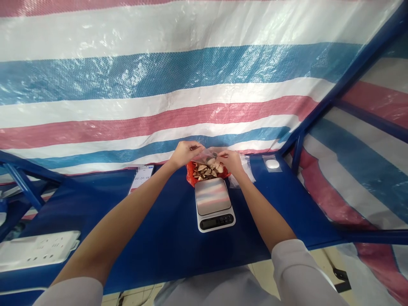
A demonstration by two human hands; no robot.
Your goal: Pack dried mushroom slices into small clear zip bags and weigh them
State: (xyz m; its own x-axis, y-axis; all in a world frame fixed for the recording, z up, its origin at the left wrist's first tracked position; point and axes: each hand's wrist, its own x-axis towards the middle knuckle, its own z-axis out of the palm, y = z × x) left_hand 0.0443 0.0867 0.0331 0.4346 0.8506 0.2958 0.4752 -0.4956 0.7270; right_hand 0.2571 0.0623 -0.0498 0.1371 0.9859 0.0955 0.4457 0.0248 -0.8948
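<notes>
Between both hands, a clear plastic bag [208, 155] is stretched above a red bag [190, 175] full of dried brown-and-cream slices [205, 171]. My left hand [187, 152] pinches the plastic bag's left side. At its right side, my right hand [230, 160] has its fingers closed on the same bag. Whether any slices are inside the clear bag I cannot tell. Just in front of the red bag lies a white kitchen scale [213, 199] with a shiny metal plate; its plate carries nothing and its display looks dark.
More clear plastic bags [244, 172] lie right of the red bag. A small packet with a white round item [272, 164] rests at the back right. A phone showing a timer [142, 177] and a white power strip [40, 250] are on the left. Blue frame bars [342, 78] and striped sheeting surround the table.
</notes>
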